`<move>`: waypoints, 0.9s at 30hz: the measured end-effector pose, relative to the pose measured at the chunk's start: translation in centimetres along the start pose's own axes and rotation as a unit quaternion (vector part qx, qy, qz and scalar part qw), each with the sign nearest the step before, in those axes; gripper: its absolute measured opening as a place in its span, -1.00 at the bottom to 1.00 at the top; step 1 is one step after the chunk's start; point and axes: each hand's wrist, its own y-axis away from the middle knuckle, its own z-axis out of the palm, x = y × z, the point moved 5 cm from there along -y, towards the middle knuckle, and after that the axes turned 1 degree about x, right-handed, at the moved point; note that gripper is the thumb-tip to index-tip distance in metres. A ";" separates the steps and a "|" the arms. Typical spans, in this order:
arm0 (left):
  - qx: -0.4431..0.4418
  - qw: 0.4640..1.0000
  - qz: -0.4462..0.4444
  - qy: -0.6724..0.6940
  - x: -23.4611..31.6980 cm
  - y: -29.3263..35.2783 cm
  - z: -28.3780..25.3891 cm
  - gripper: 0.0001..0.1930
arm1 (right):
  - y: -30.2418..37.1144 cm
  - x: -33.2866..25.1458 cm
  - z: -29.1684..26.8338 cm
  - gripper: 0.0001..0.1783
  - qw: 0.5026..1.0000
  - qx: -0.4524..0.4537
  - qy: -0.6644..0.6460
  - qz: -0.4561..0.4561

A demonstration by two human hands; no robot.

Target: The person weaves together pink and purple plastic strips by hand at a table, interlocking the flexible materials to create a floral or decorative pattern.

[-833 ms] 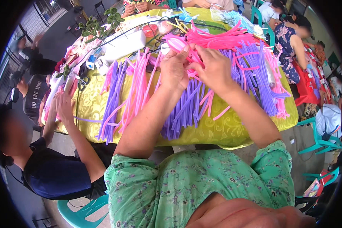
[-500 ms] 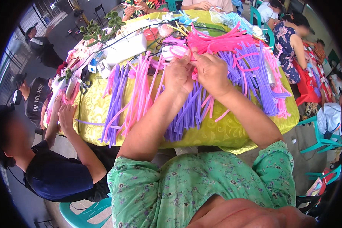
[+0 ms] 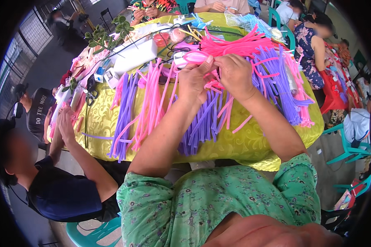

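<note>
- Left hand [image 3: 195, 80] and right hand [image 3: 235, 74], both curled, pinch 1 pink loop [image 3: 193, 57].
- The loop is thin, bent, bright pink.
- Purple sticks [image 3: 202, 123] lie on the yellow worktop [image 3: 243, 144] below.

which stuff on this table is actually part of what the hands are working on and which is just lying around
In use:
- left hand and right hand, both pinching the pink loop
- pink stems and purple stems spread beneath them

Lying about:
- white box
- green sprig
- clear bag at the far edge
- yellow tablecloth
</note>
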 end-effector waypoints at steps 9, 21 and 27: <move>0.015 0.999 0.029 0.027 0.2 -0.7 -0.7 -0.89 | -0.3 0.0 -0.1 -0.82 0.999 -0.006 -0.039 0.009; 0.003 0.999 0.032 0.035 0.2 -0.9 -0.7 -0.90 | -0.3 0.0 -0.2 -0.86 0.994 -0.034 -0.093 0.055; 0.031 0.997 0.069 0.029 0.9 -0.6 -0.7 -0.89 | 1.0 2.2 1.2 -0.91 0.888 -0.144 -0.311 0.307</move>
